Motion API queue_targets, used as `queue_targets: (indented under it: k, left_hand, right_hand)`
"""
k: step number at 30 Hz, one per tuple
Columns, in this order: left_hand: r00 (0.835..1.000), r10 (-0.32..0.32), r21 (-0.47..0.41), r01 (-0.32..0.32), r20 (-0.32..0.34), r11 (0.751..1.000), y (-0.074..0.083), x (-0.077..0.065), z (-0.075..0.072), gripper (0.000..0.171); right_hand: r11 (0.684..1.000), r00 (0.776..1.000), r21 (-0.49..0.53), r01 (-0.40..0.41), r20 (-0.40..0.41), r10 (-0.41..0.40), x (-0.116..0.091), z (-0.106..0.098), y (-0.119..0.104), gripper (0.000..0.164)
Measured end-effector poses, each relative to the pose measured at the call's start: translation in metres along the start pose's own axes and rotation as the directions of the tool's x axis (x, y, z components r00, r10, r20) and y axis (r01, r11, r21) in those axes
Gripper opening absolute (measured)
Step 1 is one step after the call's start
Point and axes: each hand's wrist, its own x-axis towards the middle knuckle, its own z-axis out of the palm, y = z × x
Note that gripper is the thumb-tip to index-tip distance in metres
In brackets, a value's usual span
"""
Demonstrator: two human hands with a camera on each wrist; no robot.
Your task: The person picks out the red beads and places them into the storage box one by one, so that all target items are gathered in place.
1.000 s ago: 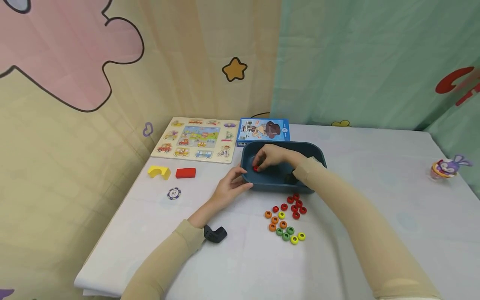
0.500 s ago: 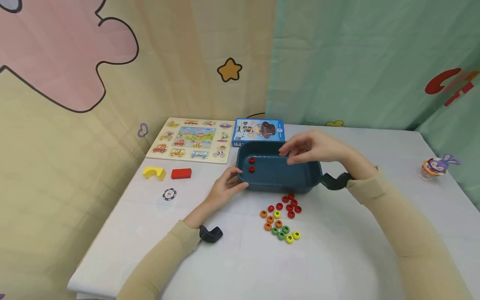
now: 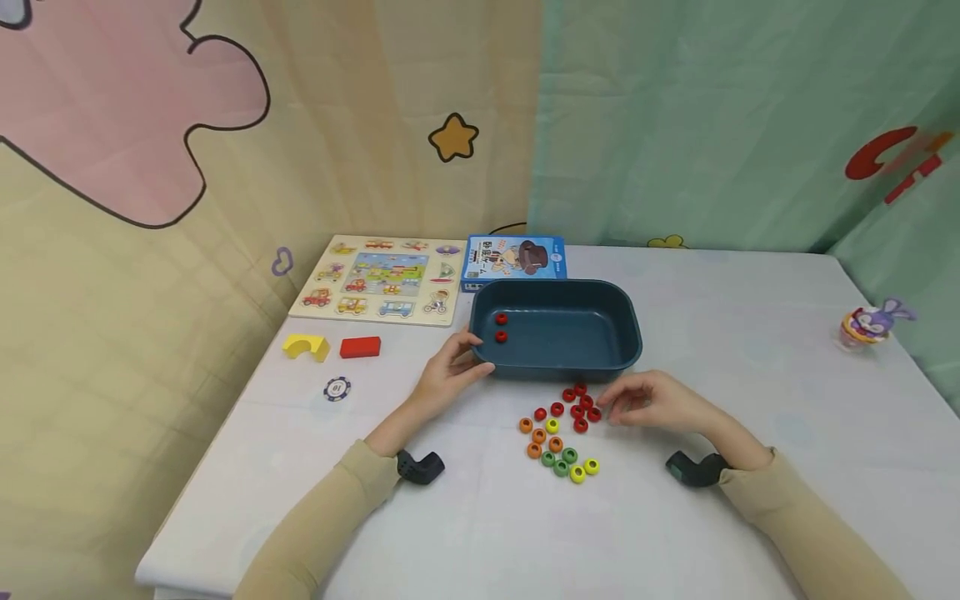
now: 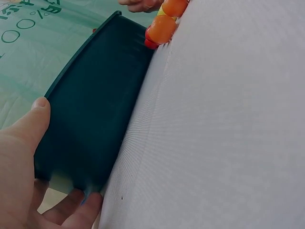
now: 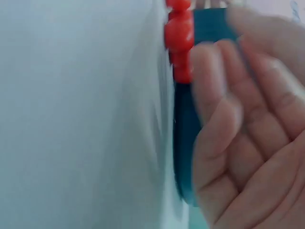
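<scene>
A dark teal plastic basin stands on the table with two red beads inside, near its left end. My left hand holds the basin's near left corner, its thumb along the front wall and the other fingers at the end wall in the left wrist view. My right hand is just right of several loose red beads in front of the basin. Its fingers are loosely bent, with nothing seen between them; the right wrist view is blurred. Orange beads, green beads and yellow beads lie nearer me.
Behind the basin are a blue game box and a wooden picture puzzle. To the left lie a yellow arch block, a red block and a poker chip. A purple rabbit figure stands far right.
My right hand has come out of the basin, letting go of a red bead there, and moved toward me to the loose red beads. The left hand stays at the basin's corner.
</scene>
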Motion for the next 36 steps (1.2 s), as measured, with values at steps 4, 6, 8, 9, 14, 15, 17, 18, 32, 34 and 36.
queue_targets:
  k: [4,6,8,9,14,15,17,18,32,34,36]
  left_hand:
    - [1.000,-0.011,-0.001,0.011,0.000,1.000,0.000,0.000,0.000,0.038]
    - [1.000,-0.017,-0.001,0.017,-0.001,1.000,0.001,0.000,0.001,0.038]
    - [1.000,-0.017,-0.006,0.017,-0.001,1.000,0.001,0.000,0.001,0.038]
    - [1.000,-0.017,-0.009,0.017,-0.002,1.000,0.001,0.000,0.001,0.038]
    - [1.000,-0.028,-0.025,0.028,-0.009,0.999,0.002,0.000,0.001,0.039]
    - [0.999,-0.031,-0.024,0.031,-0.010,0.999,0.002,0.000,0.001,0.039]
    - [0.999,-0.031,-0.025,0.031,-0.008,0.999,0.001,0.000,0.001,0.039]
    - [1.000,-0.031,-0.024,0.030,-0.008,0.999,0.002,0.000,0.001,0.039]
    - [0.999,-0.039,-0.033,0.039,-0.019,0.999,-0.009,0.001,0.001,0.040]
    - [0.999,-0.045,-0.033,0.045,-0.020,0.998,-0.009,0.001,0.001,0.040]
    - [0.999,-0.042,-0.033,0.041,-0.016,0.999,-0.008,0.000,0.002,0.040]
  right_hand:
    - [0.999,0.999,0.043,0.004,-0.040,-0.003,0.001,0.002,-0.002,0.024]
    - [0.999,0.999,0.046,-0.008,-0.040,0.010,0.002,0.002,-0.005,0.024]
    - [0.999,0.999,0.034,-0.013,-0.041,0.015,0.003,0.004,-0.005,0.023]
    - [1.000,0.999,0.025,-0.009,-0.045,0.011,0.004,0.005,-0.005,0.023]
    - [0.999,0.995,-0.036,0.033,-0.095,-0.036,0.007,0.011,0.009,0.021]
    - [0.998,0.993,-0.053,0.035,-0.107,-0.041,0.007,0.012,0.013,0.021]
    - [0.996,0.991,-0.087,0.036,-0.126,-0.047,0.008,0.014,0.021,0.021]
    - [0.994,0.990,-0.105,0.034,-0.136,-0.048,0.008,0.015,0.025,0.021]
    - [0.972,0.979,-0.150,0.181,-0.073,-0.193,0.018,-0.003,-0.019,0.012]
    - [0.967,0.972,-0.142,0.214,-0.073,-0.225,0.028,-0.017,-0.045,0.013]
    - [0.965,0.969,-0.135,0.223,-0.076,-0.235,0.042,-0.032,-0.069,0.012]
